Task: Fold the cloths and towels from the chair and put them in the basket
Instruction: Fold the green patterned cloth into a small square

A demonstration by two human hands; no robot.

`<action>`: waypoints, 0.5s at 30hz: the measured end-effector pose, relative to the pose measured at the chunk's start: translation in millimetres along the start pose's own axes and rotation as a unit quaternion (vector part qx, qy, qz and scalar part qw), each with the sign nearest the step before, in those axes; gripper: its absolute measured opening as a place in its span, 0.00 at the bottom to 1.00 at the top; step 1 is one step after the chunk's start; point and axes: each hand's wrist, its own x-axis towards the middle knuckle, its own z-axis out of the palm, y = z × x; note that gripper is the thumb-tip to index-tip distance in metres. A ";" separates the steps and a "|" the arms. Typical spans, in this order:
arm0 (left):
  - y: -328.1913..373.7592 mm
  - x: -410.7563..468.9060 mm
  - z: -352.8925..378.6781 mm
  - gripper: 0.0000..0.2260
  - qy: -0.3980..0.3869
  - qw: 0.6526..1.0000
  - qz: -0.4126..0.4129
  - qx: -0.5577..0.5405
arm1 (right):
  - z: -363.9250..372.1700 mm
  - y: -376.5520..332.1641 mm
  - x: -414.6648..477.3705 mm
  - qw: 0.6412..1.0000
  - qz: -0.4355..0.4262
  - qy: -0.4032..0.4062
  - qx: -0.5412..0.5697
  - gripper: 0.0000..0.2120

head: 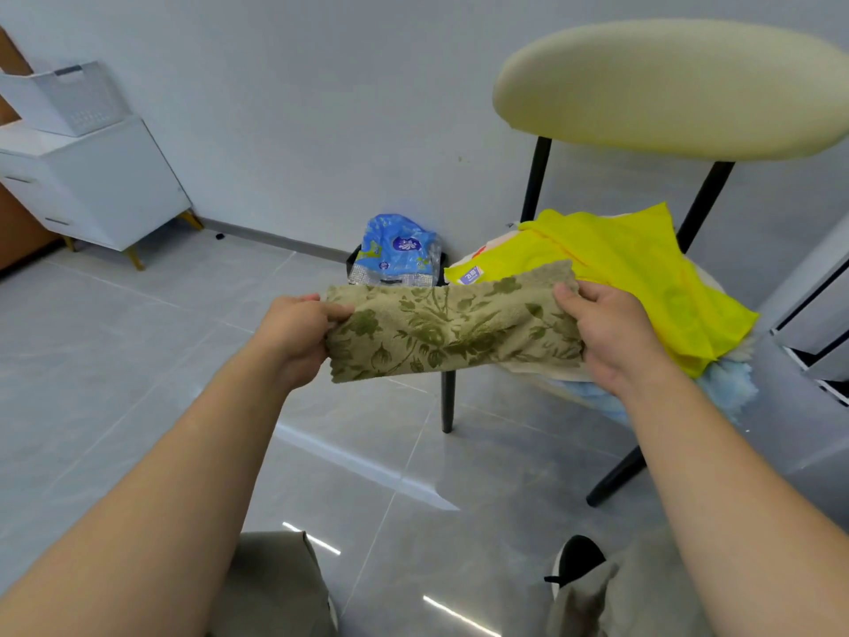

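Observation:
I hold a beige towel with an olive floral print stretched out in the air in front of the chair. My left hand pinches its left end and my right hand grips its right end. The towel is doubled over into a long strip. Behind it, on the chair's seat, lie a yellow cloth, a white cloth with a label and a light blue fluffy towel. The chair has a cream backrest and black legs. A white slotted basket stands on a cabinet at the far left.
The white cabinet with drawers stands against the wall at left. A blue plastic pack sits in a dark bin by the wall behind the towel. Grey tiled floor lies below. A white unit edges in at right.

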 end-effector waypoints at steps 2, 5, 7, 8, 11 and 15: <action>-2.0 -0.5 1.2 0.16 0.028 0.998 0.046 0.032 | 0.5 0.2 1.0 1.000 0.006 0.026 0.011 0.08; -6.0 -0.6 3.3 0.13 0.050 0.976 0.166 0.131 | 2.4 1.0 1.3 0.992 -0.067 0.087 -0.068 0.06; -7.1 -2.5 6.6 0.13 0.056 0.956 0.228 0.175 | 4.5 -0.6 -2.3 0.972 -0.137 0.111 -0.156 0.05; -6.6 -4.2 8.5 0.14 0.062 0.941 0.263 0.206 | 5.6 -1.6 -4.6 0.959 -0.165 0.121 -0.196 0.07; -4.9 -6.7 11.4 0.13 0.071 0.877 0.371 0.298 | 5.2 -4.3 -10.1 0.927 -0.211 0.156 -0.268 0.11; -3.1 -5.1 7.9 0.11 0.060 0.823 0.424 0.373 | 0.0 -6.1 -7.2 0.915 -0.227 0.172 -0.285 0.13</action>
